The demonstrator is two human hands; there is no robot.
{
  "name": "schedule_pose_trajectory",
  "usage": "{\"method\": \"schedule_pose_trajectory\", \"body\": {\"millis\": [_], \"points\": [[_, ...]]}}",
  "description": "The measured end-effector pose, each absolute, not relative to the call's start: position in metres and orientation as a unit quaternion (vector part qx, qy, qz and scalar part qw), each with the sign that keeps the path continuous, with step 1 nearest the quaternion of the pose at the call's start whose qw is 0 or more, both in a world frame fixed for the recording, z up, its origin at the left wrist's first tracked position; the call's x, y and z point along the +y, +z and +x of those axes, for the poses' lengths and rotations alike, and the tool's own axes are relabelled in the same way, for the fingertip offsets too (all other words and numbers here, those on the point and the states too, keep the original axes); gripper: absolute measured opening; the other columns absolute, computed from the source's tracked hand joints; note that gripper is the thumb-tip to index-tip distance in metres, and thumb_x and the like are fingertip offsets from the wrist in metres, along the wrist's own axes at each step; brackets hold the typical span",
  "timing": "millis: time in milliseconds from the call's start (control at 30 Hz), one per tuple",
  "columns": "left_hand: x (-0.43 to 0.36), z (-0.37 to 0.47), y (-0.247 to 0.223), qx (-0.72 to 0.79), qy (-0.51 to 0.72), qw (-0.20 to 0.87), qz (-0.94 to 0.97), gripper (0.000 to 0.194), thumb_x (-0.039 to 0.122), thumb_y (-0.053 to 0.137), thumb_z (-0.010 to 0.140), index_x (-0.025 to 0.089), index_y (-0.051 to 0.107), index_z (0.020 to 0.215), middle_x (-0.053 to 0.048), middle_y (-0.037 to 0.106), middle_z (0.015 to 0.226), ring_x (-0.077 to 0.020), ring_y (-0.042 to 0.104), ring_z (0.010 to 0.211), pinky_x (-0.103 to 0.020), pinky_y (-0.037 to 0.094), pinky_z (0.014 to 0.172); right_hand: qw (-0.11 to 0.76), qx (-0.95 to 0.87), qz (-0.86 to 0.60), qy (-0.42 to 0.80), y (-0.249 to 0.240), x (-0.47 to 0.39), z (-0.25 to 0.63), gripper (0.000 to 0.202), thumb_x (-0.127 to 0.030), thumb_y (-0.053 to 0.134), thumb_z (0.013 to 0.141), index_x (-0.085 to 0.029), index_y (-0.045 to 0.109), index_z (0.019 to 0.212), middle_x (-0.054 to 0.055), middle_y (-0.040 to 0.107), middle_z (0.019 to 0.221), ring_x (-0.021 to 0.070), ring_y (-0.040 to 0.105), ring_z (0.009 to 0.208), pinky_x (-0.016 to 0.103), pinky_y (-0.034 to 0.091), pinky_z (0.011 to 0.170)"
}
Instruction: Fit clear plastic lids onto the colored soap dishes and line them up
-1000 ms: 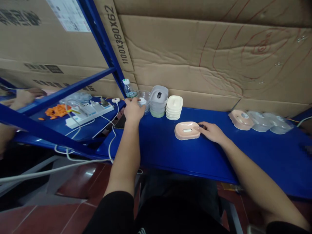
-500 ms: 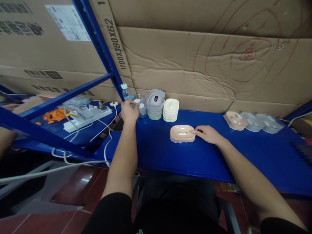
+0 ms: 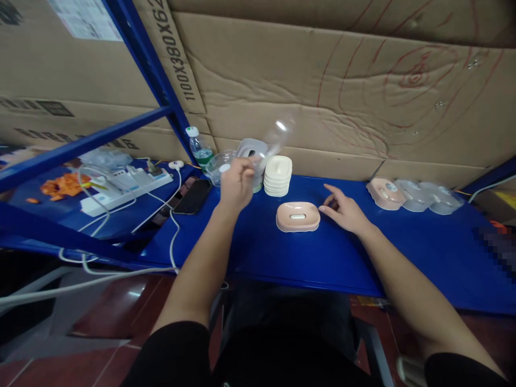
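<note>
Near the middle of the blue surface (image 3: 290, 263), a pink dish (image 3: 298, 207) lies flat, a small white piece (image 3: 298, 216) in its center. No clear cover sits on it. Right hand (image 3: 346, 212) is just beside its right end, thumb tip at or very near the rim, contact unclear; fingers loosely spread and partly curled, gripping nothing. Forearm comes in low from the right, palm side hidden.

Left hand (image 3: 237, 185) is raised over the surface, fingers closed in a pinch on a clear plastic piece (image 3: 280, 129). Piece is motion-blurred, tilted up and apart from the dish; exact shape can't be told. Left forearm slants up from the lower left.

Behind, a gray stack (image 3: 246, 146) is partly hidden by the left hand, with a cream stack (image 3: 278, 171) beside it. Clear containers (image 3: 220, 161) and a bottle (image 3: 201, 153) are to the left, a phone (image 3: 193, 196) in front of them.

Far right: a row of three, one pink container (image 3: 385, 194) and two grayish ones (image 3: 415, 196), looking closed up, so probably further along than the open center dish.
</note>
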State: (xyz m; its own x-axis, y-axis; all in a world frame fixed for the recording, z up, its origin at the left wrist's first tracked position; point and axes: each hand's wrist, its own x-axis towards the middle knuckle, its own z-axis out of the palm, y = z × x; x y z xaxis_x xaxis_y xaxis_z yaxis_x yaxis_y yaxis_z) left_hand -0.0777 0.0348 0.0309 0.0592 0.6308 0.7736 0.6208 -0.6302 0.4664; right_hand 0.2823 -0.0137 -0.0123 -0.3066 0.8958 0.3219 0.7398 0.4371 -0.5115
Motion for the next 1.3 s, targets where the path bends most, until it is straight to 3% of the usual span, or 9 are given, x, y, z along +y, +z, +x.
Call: {"method": "schedule_pose_trajectory", "body": {"millis": [100,167,333,433,533,633,833,1100,1300], "points": [[0.022,-0.057,0.025,0.369,0.447,0.012,0.815,0.058,0.069,0.027,0.107,0.023,0.062,0.097,-0.005,0.07,0.08,-0.0186,0.066,0.071,-0.03,0.047,0.065,0.357,-0.783,-0.492,0.132,-0.01,-0.016,0.281,0.089,-0.066,0.06,0.095,-0.025,0.026,0.165,0.012,0.073,0.116,0.0223,0.069,0.077,0.04,0.058,0.072],[0.015,-0.047,0.023,0.349,0.385,0.042,0.854,0.058,0.066,0.025,0.108,0.022,0.062,0.098,-0.005,0.071,0.079,-0.0178,0.066,0.067,-0.029,0.045,0.063,0.402,-0.779,-0.457,0.15,-0.012,-0.017,0.278,0.088,-0.068,0.06,0.095,-0.027,0.025,0.165,0.011,0.071,0.116,0.0213,0.068,0.077,0.04,0.059,0.073],[0.008,-0.037,0.026,0.334,0.334,0.134,0.871,0.049,0.059,0.028,0.11,0.022,0.058,0.099,-0.005,0.078,0.086,-0.0188,0.071,0.077,-0.029,0.047,0.068,0.482,-0.735,-0.39,0.274,-0.014,-0.016,0.266,0.067,-0.069,0.06,0.096,-0.031,0.044,0.149,0.005,0.072,0.107,0.0171,0.066,0.068,0.036,0.057,0.066],[0.008,-0.034,0.03,0.339,0.344,0.193,0.854,0.044,0.054,0.033,0.11,0.022,0.056,0.092,-0.003,0.078,0.079,-0.0181,0.073,0.078,-0.029,0.049,0.073,0.51,-0.68,-0.417,0.322,-0.009,-0.018,0.263,0.052,-0.072,0.063,0.093,-0.027,0.059,0.119,0.001,0.072,0.089,0.0149,0.063,0.059,0.032,0.053,0.059],[0.009,-0.029,0.029,0.363,0.338,0.291,0.818,0.045,0.053,0.032,0.11,0.022,0.054,0.085,-0.001,0.071,0.063,-0.0161,0.069,0.064,-0.028,0.051,0.069,0.482,-0.657,-0.47,0.337,-0.003,-0.02,0.263,0.049,-0.072,0.069,0.088,-0.024,0.059,0.085,-0.002,0.066,0.067,0.0128,0.055,0.051,0.027,0.042,0.05],[0.014,-0.024,0.025,0.415,0.318,0.38,0.763,0.047,0.052,0.03,0.11,0.021,0.057,0.087,0.002,0.061,0.049,-0.0149,0.062,0.049,-0.028,0.049,0.061,0.428,-0.649,-0.497,0.386,-0.002,-0.021,0.261,0.054,-0.072,0.07,0.087,-0.023,0.057,0.07,-0.001,0.062,0.057,0.0118,0.052,0.047,0.027,0.038,0.048],[0.021,-0.025,0.02,0.47,0.309,0.385,0.732,0.06,0.061,0.03,0.108,0.015,0.069,0.111,0.002,0.058,0.048,-0.0175,0.063,0.052,-0.03,0.05,0.061,0.381,-0.629,-0.505,0.452,-0.007,-0.018,0.254,0.054,-0.071,0.068,0.088,-0.022,0.059,0.067,-0.001,0.062,0.056,0.0115,0.05,0.045,0.027,0.038,0.048],[0.018,-0.025,0.017,0.498,0.237,0.328,0.767,0.061,0.069,0.05,0.098,0.019,0.068,0.129,-0.002,0.069,0.069,-0.0198,0.066,0.067,-0.031,0.047,0.066,0.336,-0.656,-0.53,0.418,-0.011,-0.014,0.256,0.049,-0.062,0.06,0.096,-0.023,0.057,0.065,-0.001,0.063,0.057,0.0123,0.05,0.046,0.029,0.037,0.051],[0.022,-0.029,0.015,0.469,0.146,0.286,0.823,0.051,0.066,0.059,0.091,0.021,0.074,0.109,-0.004,0.075,0.09,-0.0211,0.066,0.081,-0.031,0.041,0.067,0.273,-0.702,-0.54,0.377,-0.016,-0.012,0.26,0.048,-0.058,0.058,0.097,-0.023,0.056,0.066,-0.002,0.062,0.059,0.0129,0.051,0.05,0.029,0.037,0.055]]}}
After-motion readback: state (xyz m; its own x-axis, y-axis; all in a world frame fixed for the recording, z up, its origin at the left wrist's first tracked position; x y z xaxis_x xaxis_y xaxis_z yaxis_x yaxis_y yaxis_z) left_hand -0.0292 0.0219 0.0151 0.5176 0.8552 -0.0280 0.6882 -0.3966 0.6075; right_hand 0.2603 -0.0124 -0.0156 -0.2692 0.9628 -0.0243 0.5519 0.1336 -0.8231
